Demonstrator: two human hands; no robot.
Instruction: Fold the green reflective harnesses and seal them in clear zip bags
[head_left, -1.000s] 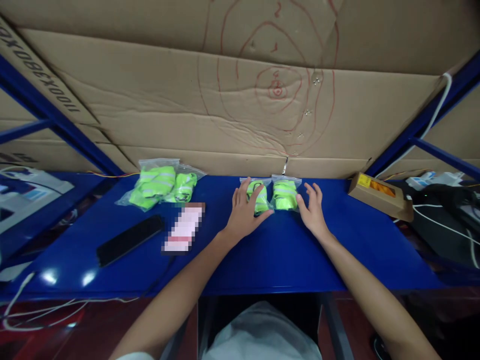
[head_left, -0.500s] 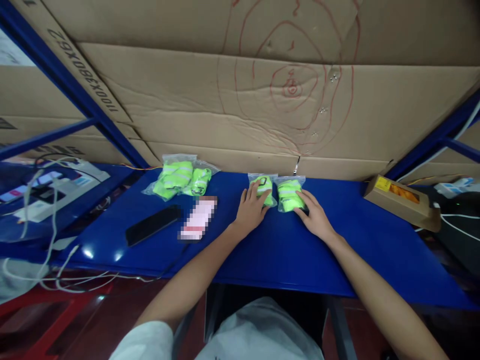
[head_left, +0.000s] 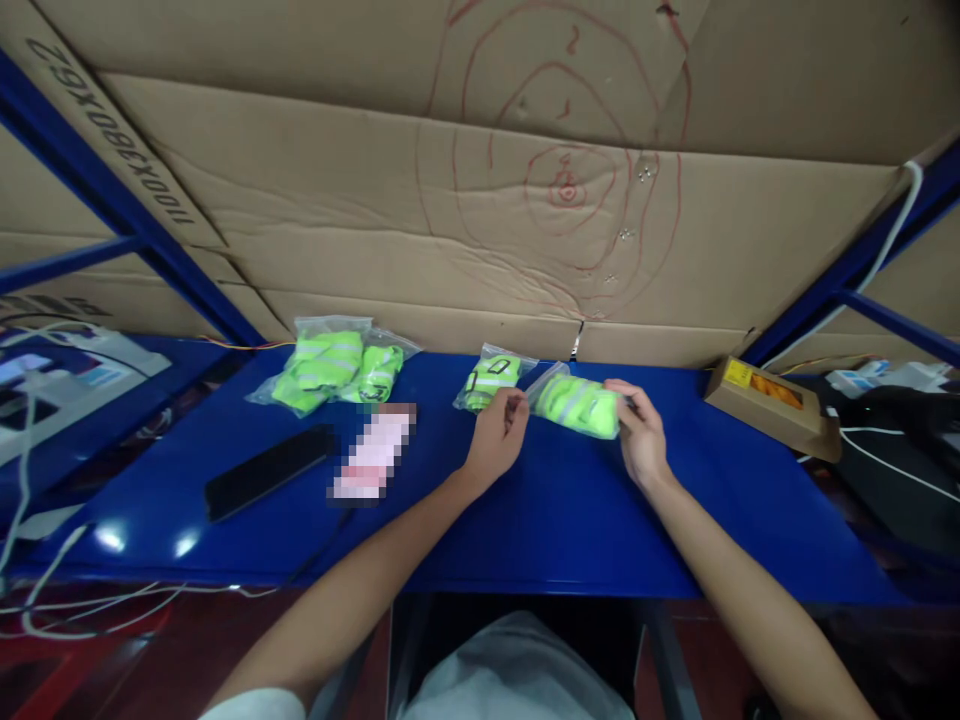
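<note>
My right hand [head_left: 641, 430] grips the right end of a clear plastic bag with a folded neon-green, silver-striped item [head_left: 576, 402], which lies tilted to one side. Close to that bag's left end is my left hand [head_left: 500, 435], its fingers curled together; whether they pinch the bag's edge is too small to tell. Just behind my left hand, a second bagged green item [head_left: 491, 380] with dark square outlines rests on the blue table [head_left: 555, 530]. Two more bagged green items, a larger one [head_left: 322, 368] and a smaller one [head_left: 381, 372], lie together farther left.
A black phone [head_left: 270, 470] and a blurred-out pink-screened phone [head_left: 375, 455] lie left of my left arm. An open brown box [head_left: 776, 405] stands at the right. Behind the table rises a cardboard wall [head_left: 337, 200] with red rings. White cables hang at the left edge.
My right hand has taken hold of the right bag, which has turned and tilted. My left hand has come off the other bag and curled its fingers. The whole view has shifted slightly.
</note>
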